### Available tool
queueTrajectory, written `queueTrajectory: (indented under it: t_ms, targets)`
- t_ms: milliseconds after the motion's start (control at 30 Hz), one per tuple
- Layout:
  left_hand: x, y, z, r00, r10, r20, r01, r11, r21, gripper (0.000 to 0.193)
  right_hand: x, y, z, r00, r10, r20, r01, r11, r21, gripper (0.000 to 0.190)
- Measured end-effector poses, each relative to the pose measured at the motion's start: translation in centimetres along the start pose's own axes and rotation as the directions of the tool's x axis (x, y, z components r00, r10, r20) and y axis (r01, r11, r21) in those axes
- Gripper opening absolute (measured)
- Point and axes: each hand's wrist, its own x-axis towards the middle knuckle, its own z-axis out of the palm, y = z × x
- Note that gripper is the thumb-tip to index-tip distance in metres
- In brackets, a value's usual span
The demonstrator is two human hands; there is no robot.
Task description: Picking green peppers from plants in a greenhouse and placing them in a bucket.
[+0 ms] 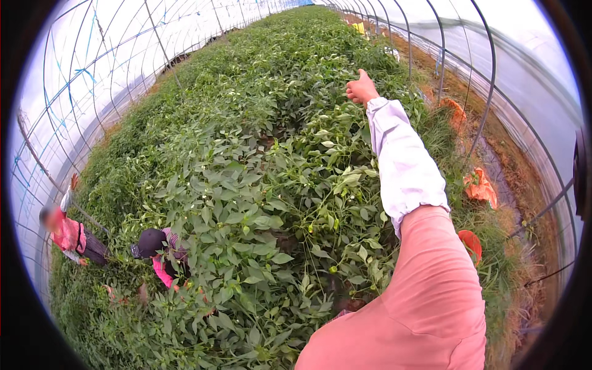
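Observation:
My right hand (362, 89) reaches out over the rows at the end of my stretched arm. Its index finger points away from me, the other fingers are curled, and no object shows in it. A white sleeve cover (407, 162) wraps the forearm, over a pink sleeve (434, 277). Leafy green pepper plants (249, 222) with small white flowers fill the ground below and left of the arm. A few small yellow-green fruits (333, 269) hang among the leaves nearest me. My left hand is out of view.
At left, a person in pink (69, 236) raises a hand; beside them a person in a dark cap (152, 243) bends into plants. Tunnel hoops (491, 69) and plastic film (532, 88) line the right. Orange bags (481, 187) and a red-orange container (471, 245) lie along the grassy edge.

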Motion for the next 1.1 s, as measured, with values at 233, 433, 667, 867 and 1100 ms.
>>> queueTrajectory:
  t_ms: [233, 433, 667, 867, 1100]
  targets:
    - [-5.1, -2.7, 2.5, 0.97, -0.226, -0.084, 0.216, 0.969, -0.12, 0.036, 3.1, 4.0, 3.7, 0.984, 0.124, 0.131, -0.113, 0.99, -0.088, 0.063]
    - [-2.8, -0.2, 2.2, 0.967, -0.183, -0.177, 0.173, 0.982, -0.07, 0.034, -3.2, 29.6, 3.5, 0.873, 0.326, 0.363, -0.396, 0.908, 0.136, 0.021]
    - [-8.1, -1.3, 3.6, 0.865, -0.286, -0.412, 0.212, 0.953, -0.215, 0.034, -27.0, 36.8, 13.5, 0.589, 0.58, 0.562, -0.507, 0.807, -0.302, 0.024]
    - [-8.9, -2.4, 4.9, 0.785, -0.302, -0.541, 0.125, 0.932, -0.339, 0.036, -37.5, 35.9, 18.0, 0.323, 0.632, 0.705, -0.317, 0.774, -0.548, 0.02]
    - [-9.3, -5.4, 6.4, 0.798, -0.346, -0.493, 0.154, 0.909, -0.388, 0.036, -35.1, 31.5, 22.3, 0.597, 0.412, 0.689, -0.344, 0.907, -0.244, 0.031]
